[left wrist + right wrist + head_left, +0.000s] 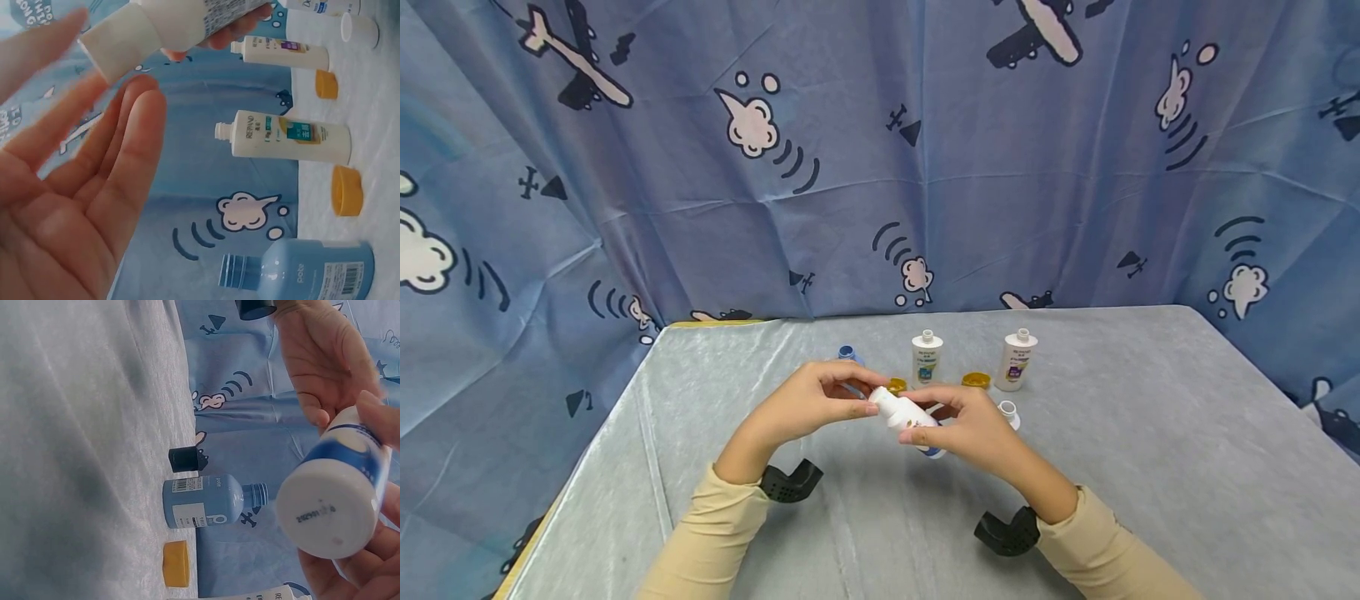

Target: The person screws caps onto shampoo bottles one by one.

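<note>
A small white bottle (917, 417) with a blue band is held tilted above the table, its base toward the lower right. My right hand (973, 421) grips its body between thumb and fingers; the right wrist view shows the round white base (325, 509) with a printed code. At the other end, my left hand (808, 400) pinches the white screw cap (122, 44) with thumb and fingertips, the fingers fairly straight and blurred in the left wrist view. The cap is on the bottle's neck.
Behind the hands stand a blue uncapped bottle (319, 269) and two white uncapped bottles, one left (927, 358) and one right (1017, 360). Yellow caps (976, 380), a black cap (184, 459) and a white cap (359, 30) rest on the grey cloth-covered table (1150, 467). A patterned curtain (850, 167) hangs behind.
</note>
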### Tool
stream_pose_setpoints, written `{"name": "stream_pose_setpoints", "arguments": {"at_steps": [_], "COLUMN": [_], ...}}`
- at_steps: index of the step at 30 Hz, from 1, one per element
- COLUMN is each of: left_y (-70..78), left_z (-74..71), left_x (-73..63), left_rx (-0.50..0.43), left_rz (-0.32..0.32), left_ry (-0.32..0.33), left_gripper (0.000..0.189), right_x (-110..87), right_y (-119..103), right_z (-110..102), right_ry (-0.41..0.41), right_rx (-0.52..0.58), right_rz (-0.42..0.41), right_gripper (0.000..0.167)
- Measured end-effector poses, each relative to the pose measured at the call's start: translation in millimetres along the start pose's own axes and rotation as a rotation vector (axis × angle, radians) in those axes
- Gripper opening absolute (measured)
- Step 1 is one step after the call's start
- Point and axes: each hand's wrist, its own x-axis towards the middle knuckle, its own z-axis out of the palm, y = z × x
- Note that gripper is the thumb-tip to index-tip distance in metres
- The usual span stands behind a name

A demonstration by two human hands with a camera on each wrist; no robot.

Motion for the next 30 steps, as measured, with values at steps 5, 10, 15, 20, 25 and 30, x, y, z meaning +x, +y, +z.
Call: {"name": "stream_pose_setpoints", "arguments": {"at_steps": [5, 10, 15, 20, 25, 30], "left_y": [-0.8, -1.0, 0.3, 1.5, 2.1, 2.2], "left_z": [4.3, 6.7, 7.3, 6.3, 6.2, 7.0], "left_x": [3.5, 3.2, 2.1, 2.2, 1.9, 1.4], "left_rx": [0.005, 0.01, -0.005, -0.009, -0.009, -0.02], "left_rz": [-0.019, 0.004, 0.062, 0.073, 0.007, 0.01], "left_ry": [0.051, 0.078, 0.063, 0.046, 0.076, 0.068], "left_gripper": [0.031, 0.025, 0.028, 0.032, 0.027, 0.022], "right_x": [0.4, 0.6, 0.3, 0.4, 0.9, 0.9], "right_y": [-0.4, -1.2, -2.3, -1.6, 0.1, 0.4], "right_z": [0.1, 0.1, -0.5, -0.5, 0.0, 0.5], "right_ry": [0.008, 0.024, 0.028, 0.023, 0.021, 0.02], "right_rx": [0.009, 0.002, 0.001, 0.031, 0.025, 0.008], "right_rz": [0.003, 0.012, 0.005, -0.013, -0.019, -0.026], "right_gripper": [0.044, 0.044, 0.043, 0.042, 0.042, 0.043]}}
